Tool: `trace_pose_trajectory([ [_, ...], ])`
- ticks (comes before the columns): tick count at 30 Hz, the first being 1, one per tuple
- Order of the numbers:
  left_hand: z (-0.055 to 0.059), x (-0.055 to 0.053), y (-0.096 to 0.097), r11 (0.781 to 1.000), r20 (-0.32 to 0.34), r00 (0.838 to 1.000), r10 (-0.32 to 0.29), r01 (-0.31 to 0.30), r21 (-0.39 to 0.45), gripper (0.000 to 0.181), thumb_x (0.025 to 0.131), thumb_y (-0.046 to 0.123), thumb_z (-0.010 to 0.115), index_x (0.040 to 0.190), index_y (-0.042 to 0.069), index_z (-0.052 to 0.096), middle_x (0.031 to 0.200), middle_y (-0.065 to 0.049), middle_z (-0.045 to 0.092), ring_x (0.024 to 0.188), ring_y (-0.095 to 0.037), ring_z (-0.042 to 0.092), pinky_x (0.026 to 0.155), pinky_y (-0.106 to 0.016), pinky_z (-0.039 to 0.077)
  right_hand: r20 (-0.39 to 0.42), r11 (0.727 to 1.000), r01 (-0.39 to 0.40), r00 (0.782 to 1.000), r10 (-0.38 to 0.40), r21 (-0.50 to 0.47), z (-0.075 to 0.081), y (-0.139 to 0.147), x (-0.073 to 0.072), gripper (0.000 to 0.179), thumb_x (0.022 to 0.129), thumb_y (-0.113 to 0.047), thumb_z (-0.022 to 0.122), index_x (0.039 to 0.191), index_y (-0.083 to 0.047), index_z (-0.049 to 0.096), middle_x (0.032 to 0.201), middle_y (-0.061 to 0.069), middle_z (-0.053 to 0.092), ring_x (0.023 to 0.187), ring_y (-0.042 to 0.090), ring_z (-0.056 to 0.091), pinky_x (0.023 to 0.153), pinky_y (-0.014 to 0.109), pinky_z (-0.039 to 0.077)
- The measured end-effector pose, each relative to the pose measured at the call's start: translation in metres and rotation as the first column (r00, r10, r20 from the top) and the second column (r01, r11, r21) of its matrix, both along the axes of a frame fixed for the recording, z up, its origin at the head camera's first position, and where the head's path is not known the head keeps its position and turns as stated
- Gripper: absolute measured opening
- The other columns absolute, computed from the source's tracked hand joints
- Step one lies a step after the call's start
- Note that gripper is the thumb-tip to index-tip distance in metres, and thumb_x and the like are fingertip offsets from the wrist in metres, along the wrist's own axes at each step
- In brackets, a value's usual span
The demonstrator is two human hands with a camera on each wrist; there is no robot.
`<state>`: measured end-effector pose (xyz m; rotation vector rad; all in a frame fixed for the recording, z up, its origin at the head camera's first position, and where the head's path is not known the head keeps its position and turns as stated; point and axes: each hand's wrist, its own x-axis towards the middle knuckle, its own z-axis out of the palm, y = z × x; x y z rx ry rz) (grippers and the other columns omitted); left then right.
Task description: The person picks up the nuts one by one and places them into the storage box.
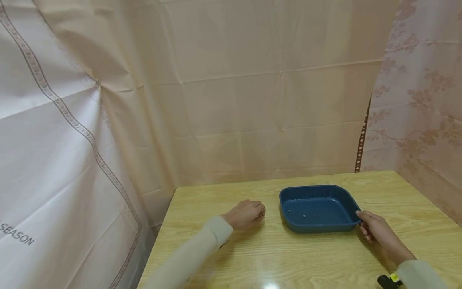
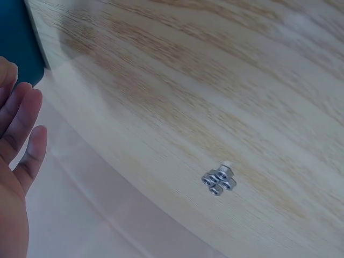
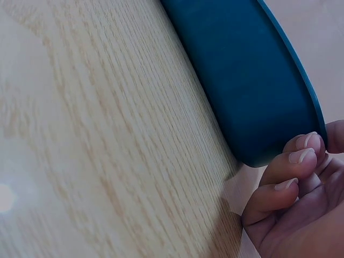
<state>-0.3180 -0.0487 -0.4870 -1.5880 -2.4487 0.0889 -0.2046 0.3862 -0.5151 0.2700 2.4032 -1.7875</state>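
Observation:
A dark blue rectangular tray (image 1: 317,228) rests on the wooden table, and two small metal nuts (image 1: 304,216) lie on its floor at the left. My right hand (image 1: 379,233) pinches the tray's front right corner, thumb over the rim and fingers curled against the outer wall. Left of the tray, my left hand (image 1: 245,214) hovers over the table with thumb and forefinger brought together; I cannot tell whether something small is between them. Several shiny nuts (image 2: 219,180) lie clustered on the table in the left wrist view; the head view does not show them.
Pale curtain cloth (image 1: 274,100) hangs behind the wooden table (image 1: 288,261), with more cloth at both sides. The table's back edge runs just beyond the tray. A black strap with a yellow tag (image 1: 394,277) shows at my right wrist.

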Motion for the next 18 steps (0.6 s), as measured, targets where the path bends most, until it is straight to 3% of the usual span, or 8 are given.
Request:
trace_pose_trajectory([
  [11, 0.005, 0.002, 0.010, 1.000, 0.019, 1.000, 0.009, -0.009, 0.003, 0.006, 0.105, 0.021, 0.061, 0.106, 0.018, 0.066, 0.101, 0.007, 0.065, 0.080, -0.001, 0.057, 0.075, -0.018, 0.049, 0.002, 1.000, -0.002, 1.000, 0.002, 0.015, 0.000, 0.000, 0.001, 0.045, 0.113, -0.039, 0.034, 0.078, -0.013, 0.042, 0.066, -0.002, 0.045, 0.053, 0.010, 0.043, 0.051, 0.028, 0.042],
  [18, 0.006, 0.001, 0.016, 1.000, 0.006, 1.000, -0.021, 0.021, 0.009, 0.008, 0.105, 0.020, 0.060, 0.105, 0.017, 0.067, 0.098, 0.006, 0.066, 0.076, -0.001, 0.055, 0.073, -0.017, 0.048, 0.008, 1.000, 0.001, 1.000, -0.001, 0.011, 0.001, -0.002, 0.002, 0.044, 0.113, -0.040, 0.035, 0.077, -0.014, 0.042, 0.066, -0.002, 0.046, 0.054, 0.010, 0.043, 0.052, 0.029, 0.043],
])
